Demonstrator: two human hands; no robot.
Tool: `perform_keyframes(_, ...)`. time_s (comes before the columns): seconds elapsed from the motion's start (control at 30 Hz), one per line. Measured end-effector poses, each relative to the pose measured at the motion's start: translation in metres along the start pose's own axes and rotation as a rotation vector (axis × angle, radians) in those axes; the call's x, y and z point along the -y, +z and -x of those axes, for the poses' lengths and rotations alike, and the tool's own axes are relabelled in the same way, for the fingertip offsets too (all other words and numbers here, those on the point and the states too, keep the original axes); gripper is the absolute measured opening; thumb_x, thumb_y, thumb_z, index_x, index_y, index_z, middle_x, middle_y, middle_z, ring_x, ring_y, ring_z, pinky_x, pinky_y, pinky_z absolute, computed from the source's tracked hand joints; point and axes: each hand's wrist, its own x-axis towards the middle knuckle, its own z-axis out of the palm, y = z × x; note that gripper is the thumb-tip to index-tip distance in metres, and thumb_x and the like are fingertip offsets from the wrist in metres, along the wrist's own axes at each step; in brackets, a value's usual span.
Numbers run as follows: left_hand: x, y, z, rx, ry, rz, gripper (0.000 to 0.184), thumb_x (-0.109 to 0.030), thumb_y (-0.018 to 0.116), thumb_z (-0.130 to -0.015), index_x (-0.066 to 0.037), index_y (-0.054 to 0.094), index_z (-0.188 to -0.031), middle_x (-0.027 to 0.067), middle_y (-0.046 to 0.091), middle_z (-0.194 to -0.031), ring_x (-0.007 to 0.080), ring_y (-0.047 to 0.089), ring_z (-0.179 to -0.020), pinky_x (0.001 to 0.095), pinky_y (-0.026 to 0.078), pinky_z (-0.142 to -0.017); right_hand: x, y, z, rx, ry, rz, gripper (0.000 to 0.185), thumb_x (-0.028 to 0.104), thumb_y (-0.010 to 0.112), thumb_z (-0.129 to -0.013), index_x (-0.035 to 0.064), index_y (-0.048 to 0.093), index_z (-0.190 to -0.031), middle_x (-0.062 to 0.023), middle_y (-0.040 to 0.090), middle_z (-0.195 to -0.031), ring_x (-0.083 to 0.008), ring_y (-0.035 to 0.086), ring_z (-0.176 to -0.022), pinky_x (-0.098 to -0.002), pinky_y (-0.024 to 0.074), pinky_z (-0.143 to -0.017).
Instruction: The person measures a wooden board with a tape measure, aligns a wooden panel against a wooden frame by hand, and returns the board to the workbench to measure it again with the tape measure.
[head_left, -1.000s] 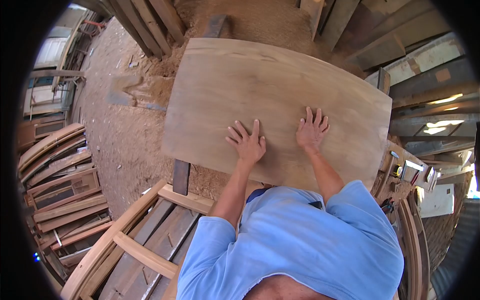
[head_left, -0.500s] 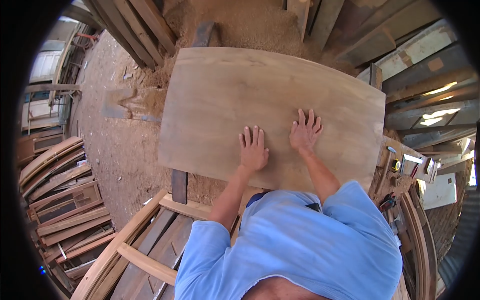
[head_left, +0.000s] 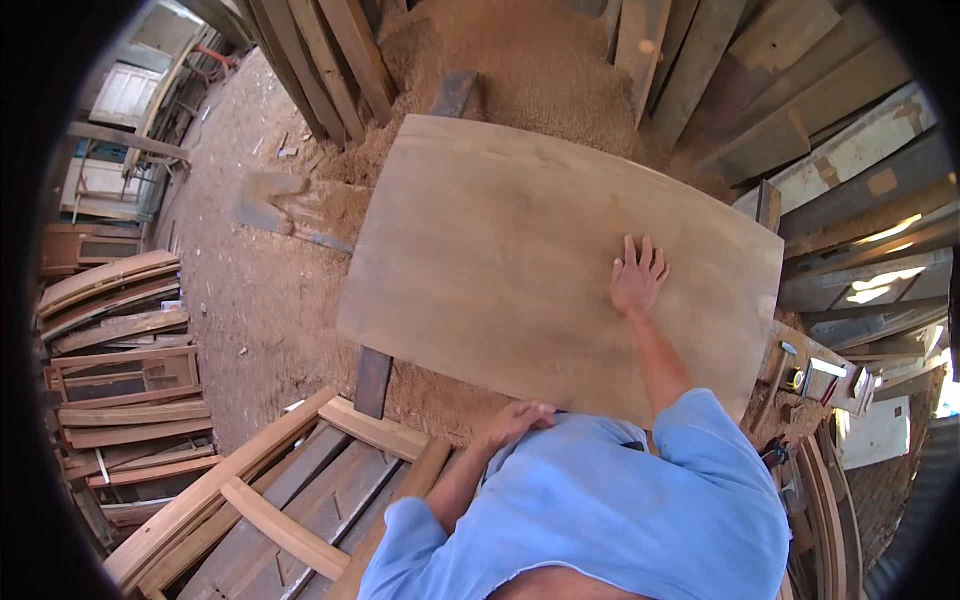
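Observation:
A large flat wooden panel [head_left: 500, 230] lies across dark supports in front of me, one of which [head_left: 373, 382] sticks out at its near left edge. My right hand [head_left: 640, 280] rests on the panel right of its middle, palm down with fingers spread, holding nothing. Close to my waist, by the panel's near edge, is my left hand [head_left: 519, 420]. Its fingers point right beside the blue shirt [head_left: 600, 490], and whether they hold anything is not clear.
A wooden frame [head_left: 285, 525] lies at the near left, with stacked frames [head_left: 130, 385] further left. Boards [head_left: 700, 70] lean at the back right. A small side bench [head_left: 840, 375] holds a tape measure [head_left: 797, 380] and other tools. Sawdust covers the ground.
My left hand has come off the panel and back toward my waist. My right hand stays on the panel with its fingers spread. The view has shifted slightly.

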Motion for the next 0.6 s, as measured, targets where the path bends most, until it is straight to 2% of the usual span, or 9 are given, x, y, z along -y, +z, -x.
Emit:
perform_keyframes(0.1, 0.088, -0.029, 0.010, -0.345, -0.152, 0.033, 0.051, -0.042, 0.051, -0.093, -0.001, 0.049, -0.123, 0.0118, 0.063, -0.101, 0.0207, 0.061, -0.087, 0.0327, 0.048, -0.082, -0.005, 0.007, -0.033, -0.024, -0.025, 0.020, 0.054, 0.035, 0.048, -0.089, 0.0210, 0.037, -0.140, -0.0126, 0.029, -0.145, -0.0418, 0.025, -0.131, -0.0599, 0.0179, -0.106)
perform_keyframes(0.13, 0.084, -0.027, 0.013, -0.351, -0.143, 0.034, 0.051, -0.042, 0.051, -0.093, -0.001, 0.049, -0.123, 0.0118, 0.063, -0.101, 0.0207, 0.061, -0.087, 0.0327, 0.048, -0.082, -0.006, 0.011, -0.044, -0.035, -0.026, 0.030, 0.054, 0.035, 0.047, -0.090, 0.0209, 0.036, -0.140, -0.0124, 0.029, -0.145, -0.0414, 0.025, -0.131, -0.0599, 0.0181, -0.106)
perform_keyframes(0.2, 0.064, -0.018, 0.025, -0.558, -0.197, 0.303, 0.055, -0.045, 0.049, -0.093, -0.003, 0.041, -0.129, 0.0130, 0.059, -0.109, 0.0221, 0.059, -0.089, 0.0360, 0.049, -0.081, -0.005, 0.018, -0.065, -0.035, -0.006, 0.035, 0.054, 0.036, 0.047, -0.090, 0.0211, 0.036, -0.140, -0.0123, 0.029, -0.145, -0.0409, 0.025, -0.131, -0.0601, 0.0181, -0.106)
perform_keyframes(0.23, 0.072, -0.022, 0.017, -0.567, -0.189, 0.312, 0.055, -0.045, 0.049, -0.093, -0.003, 0.041, -0.129, 0.0130, 0.059, -0.109, 0.0221, 0.059, -0.089, 0.0360, 0.049, -0.081, -0.005, 0.021, -0.075, -0.029, 0.021, 0.045, 0.054, 0.036, 0.046, -0.090, 0.0213, 0.036, -0.140, -0.0122, 0.029, -0.146, -0.0405, 0.025, -0.131, -0.0603, 0.0181, -0.106)
perform_keyframes(0.3, 0.086, -0.028, -0.010, -0.608, -0.208, 0.704, 0.060, -0.050, 0.045, -0.093, -0.006, 0.035, -0.132, 0.0144, 0.054, -0.117, 0.0236, 0.055, -0.095, 0.0390, 0.049, -0.080, -0.006, 0.029, -0.096, -0.043, 0.015, 0.045, 0.054, 0.037, 0.046, -0.090, 0.0217, 0.035, -0.141, -0.0121, 0.029, -0.146, -0.0402, 0.025, -0.132, -0.0603, 0.0180, -0.106)
perform_keyframes(0.33, 0.073, -0.024, -0.017, -0.539, -0.116, 0.749, 0.063, -0.054, 0.040, -0.094, -0.005, 0.035, -0.132, 0.0168, 0.050, -0.124, 0.0272, 0.051, -0.109, 0.0424, 0.049, -0.083, -0.008, 0.032, -0.105, -0.054, 0.022, 0.053, 0.054, 0.037, 0.046, -0.090, 0.0221, 0.035, -0.141, -0.0121, 0.029, -0.146, -0.0398, 0.025, -0.132, -0.0604, 0.0179, -0.106)
perform_keyframes(0.37, 0.063, -0.019, -0.027, -0.546, -0.108, 0.757, 0.063, -0.054, 0.040, -0.094, -0.005, 0.035, -0.132, 0.0168, 0.050, -0.124, 0.0272, 0.051, -0.109, 0.0424, 0.049, -0.083, -0.007, 0.034, -0.114, -0.055, 0.011, 0.048, 0.054, 0.037, 0.046, -0.090, 0.0221, 0.035, -0.141, -0.0121, 0.029, -0.146, -0.0398, 0.025, -0.132, -0.0604, 0.0179, -0.106)
perform_keyframes(0.43, 0.047, -0.010, -0.046, -0.448, 0.197, 1.041, 0.060, -0.051, 0.035, -0.096, -0.003, 0.033, -0.134, 0.0194, 0.048, -0.128, 0.0320, 0.052, -0.112, 0.0465, 0.049, -0.086, -0.008, 0.036, -0.132, -0.045, 0.033, 0.077, 0.054, 0.038, 0.045, -0.091, 0.0229, 0.034, -0.141, -0.0122, 0.028, -0.147, -0.0386, 0.026, -0.132, -0.0592, 0.0175, -0.107)
perform_keyframes(0.6, 0.023, 0.000, -0.041, -0.592, 0.219, 0.819, 0.058, -0.046, 0.031, -0.099, -0.001, 0.032, -0.135, 0.0223, 0.046, -0.131, 0.0355, 0.054, -0.111, 0.0482, 0.049, -0.088, -0.010, 0.036, -0.184, -0.017, -0.016, 0.082, 0.051, 0.040, 0.045, -0.091, 0.0219, 0.039, -0.138, -0.0113, 0.036, -0.142, -0.0370, 0.031, -0.129, -0.0587, 0.0213, -0.105)
